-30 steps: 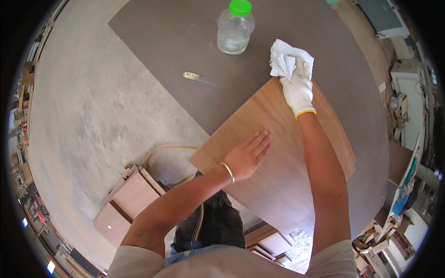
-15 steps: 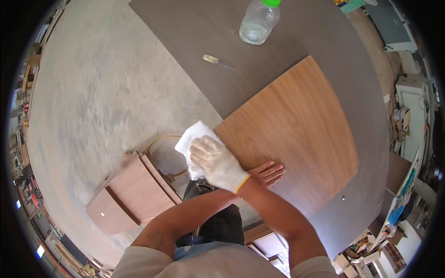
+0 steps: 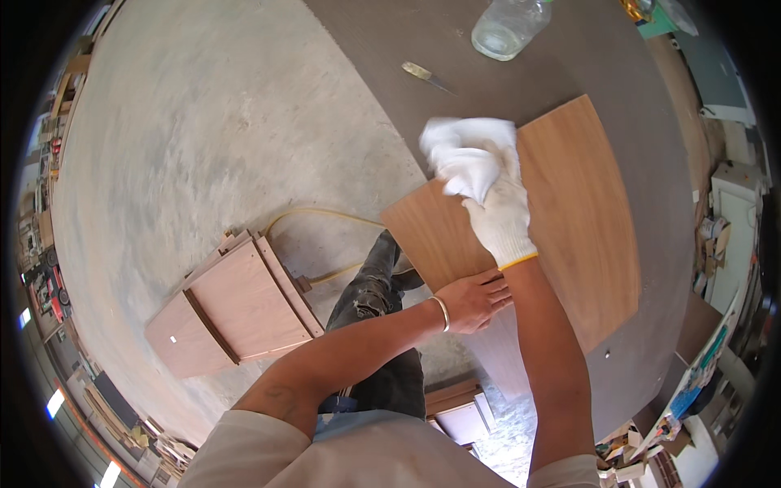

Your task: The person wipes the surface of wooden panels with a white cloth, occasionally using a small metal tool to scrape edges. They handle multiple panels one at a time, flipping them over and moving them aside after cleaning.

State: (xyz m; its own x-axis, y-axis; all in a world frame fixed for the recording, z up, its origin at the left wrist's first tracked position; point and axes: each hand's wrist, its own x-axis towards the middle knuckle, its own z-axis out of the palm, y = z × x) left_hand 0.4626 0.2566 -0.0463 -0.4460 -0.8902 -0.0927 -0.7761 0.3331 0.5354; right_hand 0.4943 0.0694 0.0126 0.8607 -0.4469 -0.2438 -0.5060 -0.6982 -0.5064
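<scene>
A curved-edged wood-grain panel [image 3: 579, 220] lies on a large dark board. My right hand [image 3: 500, 218], in a white knit glove with a yellow cuff edge, is closed on a folded white cloth [image 3: 470, 146], slightly blurred. The cloth is at the panel's far left edge and partly overhangs it. My left hand [image 3: 470, 303], bare with a bangle at the wrist, rests at the panel's near edge with its fingers stretched out. Its fingertips are partly hidden beside my right forearm, which passes over them.
On the dark board [image 3: 374, 37] stand a clear plastic bottle [image 3: 511, 31] and, lying flat, a small putty knife [image 3: 427, 76]. Down on the concrete floor [image 3: 187, 138] at left are stacked wooden panels [image 3: 244, 305] and a yellow hose [image 3: 321, 211]. Clutter lines the right side.
My gloved right hand has swept the cloth from the panel's left corner to its far edge. My left hand has shifted to the near edge. The view has turned a little.
</scene>
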